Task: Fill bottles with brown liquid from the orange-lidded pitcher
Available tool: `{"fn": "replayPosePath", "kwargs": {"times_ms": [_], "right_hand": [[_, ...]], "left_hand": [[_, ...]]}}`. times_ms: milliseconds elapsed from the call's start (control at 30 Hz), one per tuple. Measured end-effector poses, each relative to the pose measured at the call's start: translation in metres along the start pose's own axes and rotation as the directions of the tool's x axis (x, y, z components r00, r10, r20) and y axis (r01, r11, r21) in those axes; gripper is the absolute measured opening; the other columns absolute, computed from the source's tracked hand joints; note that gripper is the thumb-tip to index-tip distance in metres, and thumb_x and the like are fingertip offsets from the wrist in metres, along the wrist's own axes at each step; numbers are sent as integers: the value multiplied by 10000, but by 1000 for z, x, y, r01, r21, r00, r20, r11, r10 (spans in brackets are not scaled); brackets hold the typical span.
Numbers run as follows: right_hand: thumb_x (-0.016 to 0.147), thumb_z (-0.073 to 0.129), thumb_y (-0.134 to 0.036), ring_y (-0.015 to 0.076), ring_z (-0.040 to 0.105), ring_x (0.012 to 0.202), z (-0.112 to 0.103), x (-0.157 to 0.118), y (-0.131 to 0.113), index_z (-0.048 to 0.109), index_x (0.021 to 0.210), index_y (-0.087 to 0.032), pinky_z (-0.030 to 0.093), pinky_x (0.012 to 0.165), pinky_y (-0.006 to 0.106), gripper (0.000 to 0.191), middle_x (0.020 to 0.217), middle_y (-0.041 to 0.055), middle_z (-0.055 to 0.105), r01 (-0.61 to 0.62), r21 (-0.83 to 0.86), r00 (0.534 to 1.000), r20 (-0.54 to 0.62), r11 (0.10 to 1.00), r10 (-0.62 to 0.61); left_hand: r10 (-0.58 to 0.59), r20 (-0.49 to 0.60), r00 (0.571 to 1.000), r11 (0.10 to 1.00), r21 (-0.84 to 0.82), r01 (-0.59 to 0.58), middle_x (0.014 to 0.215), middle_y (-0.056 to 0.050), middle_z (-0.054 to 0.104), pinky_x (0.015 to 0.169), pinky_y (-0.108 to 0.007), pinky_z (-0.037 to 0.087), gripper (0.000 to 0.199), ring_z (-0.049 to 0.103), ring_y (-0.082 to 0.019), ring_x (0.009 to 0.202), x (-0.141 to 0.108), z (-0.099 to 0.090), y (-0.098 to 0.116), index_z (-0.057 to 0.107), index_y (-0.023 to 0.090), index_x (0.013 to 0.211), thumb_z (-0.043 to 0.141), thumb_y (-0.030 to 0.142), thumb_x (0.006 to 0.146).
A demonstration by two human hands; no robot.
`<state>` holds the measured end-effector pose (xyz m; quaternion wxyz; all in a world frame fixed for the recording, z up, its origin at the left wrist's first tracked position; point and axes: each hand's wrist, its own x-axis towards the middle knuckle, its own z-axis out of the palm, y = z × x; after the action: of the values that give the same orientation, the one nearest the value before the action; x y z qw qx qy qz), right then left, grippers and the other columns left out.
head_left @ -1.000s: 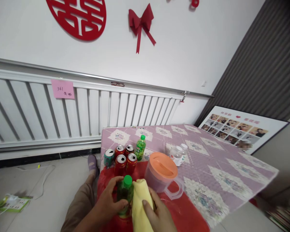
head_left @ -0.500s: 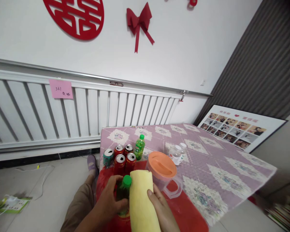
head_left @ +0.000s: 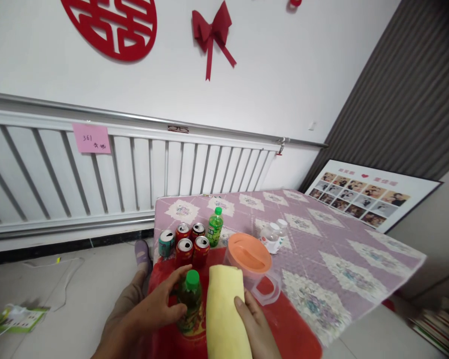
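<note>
My left hand [head_left: 166,304] is beside a green-capped bottle [head_left: 192,304] standing on the red surface. Its thumb and fingers are spread around the bottle's left side without closing on it; whether the thumb tip touches it, I cannot tell. In my right hand [head_left: 256,321] is a pale yellow folded cloth [head_left: 227,311], with the thumb pressed over its right edge. The cloth's lower end runs out of the frame. Just beyond it stands a clear plastic pitcher [head_left: 272,289] with an orange lid [head_left: 249,253].
Several open drink cans [head_left: 184,249] and a smaller green bottle [head_left: 215,228] stand behind my left hand. Two clear bottles [head_left: 273,238] are at the pitcher's far right. A floral purple tablecloth [head_left: 314,294] covers the table, and a white radiator [head_left: 194,167] lines the wall.
My left hand has loosened from around the bottle and its fingers have spread. The cloth in my right hand has shifted slightly right, widening the gap to the bottle.
</note>
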<state>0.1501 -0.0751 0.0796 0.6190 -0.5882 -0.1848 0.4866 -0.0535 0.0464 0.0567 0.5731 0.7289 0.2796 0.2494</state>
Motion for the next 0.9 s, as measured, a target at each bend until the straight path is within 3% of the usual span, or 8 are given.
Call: {"fn": "replayPosePath", "kwargs": {"times_ms": [100,233,333,467,600,733,900], "right_hand": [[615,785,-564,248,684,859,13,-4,-8,624,1151,-256,526,732,337,639,1054,62,727,-26,66,1000,5,997,26],[632,765,-569,258,685,863,20,2,2,628,1146,-240,524,748,358,626,982,63,744,-50,53,991,126,997,43],[654,752,-551,266,680,890,12,10,17,659,1088,-218,513,794,380,555,962,68,747,-11,-13,984,178,1000,13],[622,774,-533,271,687,871,-3,10,26,694,984,-202,508,815,390,497,951,74,749,16,-50,982,187,999,-6],[592,783,-570,274,684,893,-6,2,17,674,1042,-211,515,801,377,586,1006,81,741,-11,-25,995,97,1000,13],[620,755,-605,260,683,865,7,-2,3,644,1103,-243,528,716,340,613,1054,70,730,-19,12,1000,-2,1000,19],[649,760,-551,264,690,841,26,3,7,616,1136,-236,532,723,367,598,960,69,746,-9,93,995,96,996,0]], "left_hand": [[-14,-169,986,1000,-8,13,1367,-85,535,1050,-398,434,786,536,-271,1221,-1,17,-9,369,224,1351,617,118,613],[-59,-316,947,998,-36,50,1248,-95,597,963,-390,496,660,588,-283,1131,1,33,-16,441,196,1234,661,162,613],[-48,-314,948,999,-37,38,1194,-75,620,950,-383,499,597,605,-268,1096,2,30,-13,463,205,1192,638,149,624],[-15,-214,977,994,-109,-9,1247,-86,600,1010,-390,456,619,574,-250,1159,2,17,-8,417,213,1221,592,130,633],[3,-139,990,992,-124,-21,1319,-86,556,1055,-402,417,589,522,-251,1235,1,11,-10,418,218,1245,574,174,678],[15,-258,966,998,-61,-32,1333,-99,534,1048,-416,422,689,504,-287,1248,1,20,-17,402,212,1291,641,178,645],[0,-382,924,1000,23,9,1244,-82,577,994,-406,471,610,576,-270,1136,2,31,-16,459,201,1219,653,165,642]]}}
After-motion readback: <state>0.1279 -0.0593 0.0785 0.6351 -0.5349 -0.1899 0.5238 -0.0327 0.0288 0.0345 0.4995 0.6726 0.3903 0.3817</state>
